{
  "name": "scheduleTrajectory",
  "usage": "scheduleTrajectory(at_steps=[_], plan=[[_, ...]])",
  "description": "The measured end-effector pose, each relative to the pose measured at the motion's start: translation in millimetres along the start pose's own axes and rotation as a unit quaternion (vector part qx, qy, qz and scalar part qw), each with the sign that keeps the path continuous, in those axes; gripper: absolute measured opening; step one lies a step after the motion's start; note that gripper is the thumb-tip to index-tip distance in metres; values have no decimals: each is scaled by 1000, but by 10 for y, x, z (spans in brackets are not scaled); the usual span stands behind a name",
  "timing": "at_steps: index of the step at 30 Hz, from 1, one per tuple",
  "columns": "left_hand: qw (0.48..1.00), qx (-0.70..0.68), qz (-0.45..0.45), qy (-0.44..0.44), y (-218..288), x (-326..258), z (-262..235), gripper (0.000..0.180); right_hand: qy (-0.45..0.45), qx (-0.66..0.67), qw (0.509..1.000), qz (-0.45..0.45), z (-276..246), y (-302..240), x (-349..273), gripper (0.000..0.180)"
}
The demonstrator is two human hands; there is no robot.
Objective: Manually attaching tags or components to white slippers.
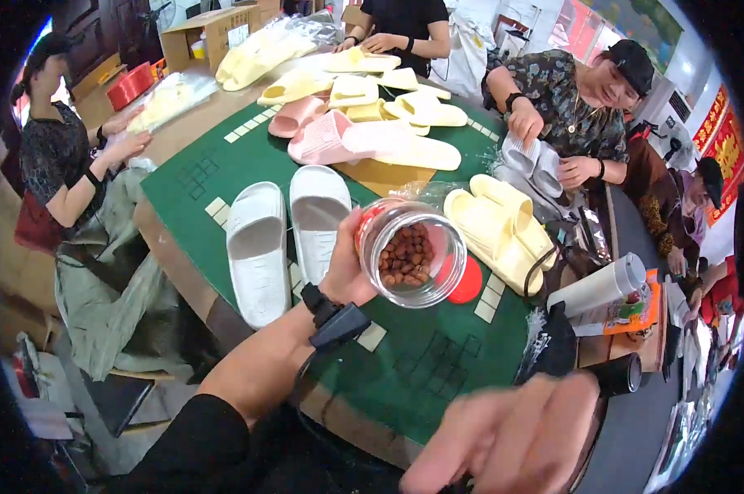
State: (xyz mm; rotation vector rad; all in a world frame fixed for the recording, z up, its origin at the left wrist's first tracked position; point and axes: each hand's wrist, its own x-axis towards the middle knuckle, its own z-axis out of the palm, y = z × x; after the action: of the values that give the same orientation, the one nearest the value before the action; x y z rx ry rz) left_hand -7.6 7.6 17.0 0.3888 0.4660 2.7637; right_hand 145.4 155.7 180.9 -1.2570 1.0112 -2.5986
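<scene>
My left hand (349,267) is wrapped round a clear plastic jar (388,295), whose open mouth tips towards me. Reddish-brown nuts, perhaps peanuts (406,255), lie inside it. A round red lid (468,281) rests on the green table mat behind the jar. Close to me at the lower right is my right hand (512,436), blurred, with its fingers curled together; whatever they may hold is hidden. Beside my left hand stand two light grey slides (258,263). Pale yellow slides (499,222) lie to the right of the jar.
Pink slides (327,140) and several yellow ones (355,90) cover the far table. A white tumbler (598,286) leans at the right, near an orange packet (635,309). Co-workers sit round the table; one at the right handles grey slides (532,169). Cardboard boxes (207,37) stand behind.
</scene>
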Motion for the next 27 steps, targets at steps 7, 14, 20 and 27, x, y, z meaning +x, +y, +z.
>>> scheduleTrajectory(at_steps=[7,14,20,27], plan=[[999,33,1,7,21,-4,-18,61,66,-651,750,99,-581,202,286,15],[990,131,-3,54,-56,-11,32,60,-116,-757,640,69,-936,540,226,19],[985,171,-16,-12,-37,-32,-61,61,-161,-751,639,42,-948,595,320,20],[986,169,-14,0,-48,-17,-32,63,-200,-710,675,5,-791,581,530,19]])
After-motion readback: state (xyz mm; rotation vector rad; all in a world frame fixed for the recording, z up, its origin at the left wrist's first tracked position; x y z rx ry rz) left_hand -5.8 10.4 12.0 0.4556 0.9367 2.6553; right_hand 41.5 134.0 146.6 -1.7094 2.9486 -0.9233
